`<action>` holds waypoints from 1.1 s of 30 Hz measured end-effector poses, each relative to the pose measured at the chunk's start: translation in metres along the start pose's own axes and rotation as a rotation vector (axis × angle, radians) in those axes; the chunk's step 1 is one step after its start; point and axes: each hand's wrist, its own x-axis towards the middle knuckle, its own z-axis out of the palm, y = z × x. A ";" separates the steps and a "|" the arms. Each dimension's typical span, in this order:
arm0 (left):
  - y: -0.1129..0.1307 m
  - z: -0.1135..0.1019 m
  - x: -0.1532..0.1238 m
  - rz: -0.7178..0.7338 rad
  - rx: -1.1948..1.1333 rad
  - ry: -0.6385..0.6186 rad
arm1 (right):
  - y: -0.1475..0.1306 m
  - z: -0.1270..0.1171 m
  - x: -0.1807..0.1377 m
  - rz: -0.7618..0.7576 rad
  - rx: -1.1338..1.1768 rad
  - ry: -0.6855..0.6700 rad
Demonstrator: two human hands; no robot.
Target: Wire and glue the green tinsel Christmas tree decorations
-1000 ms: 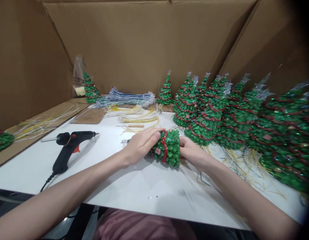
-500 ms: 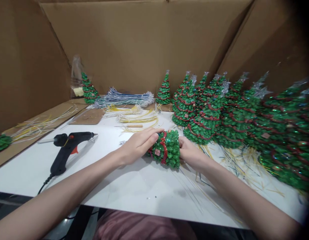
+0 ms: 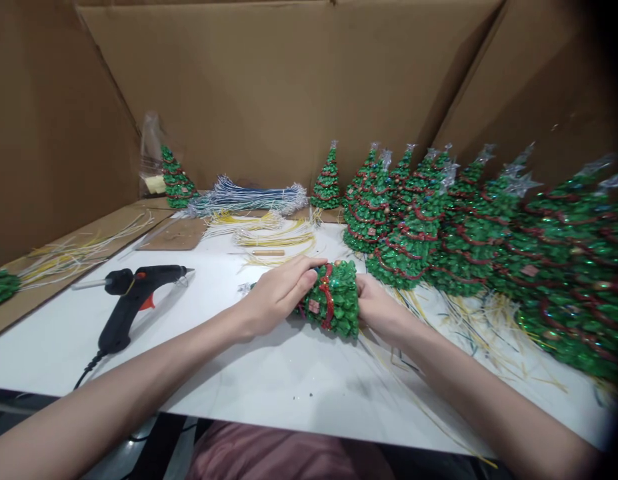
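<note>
The tree (image 3: 339, 300) lies sideways on the bench (image 3: 269, 383), the left hand's (image 3: 279, 293) grip clasped over it. The right hand's (image 3: 381, 308) fingertips hide at its base; I can't tell their hold. Garland and star (image 3: 245, 289) are on; the base seems unfinished.

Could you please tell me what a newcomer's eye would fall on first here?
Probably the green trees crowding the right side of the table. Next comes a single tree lying on its side, with the left hand over it and the right hand at its base. Then, the black glue gun on the left.
</note>
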 end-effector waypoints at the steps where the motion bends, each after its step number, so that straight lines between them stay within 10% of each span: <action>1: 0.000 0.000 0.000 0.001 0.003 0.000 | 0.000 0.000 0.000 -0.003 0.002 0.002; 33: 0.001 0.000 -0.001 -0.009 0.007 -0.012 | -0.004 0.005 -0.002 -0.030 0.053 -0.015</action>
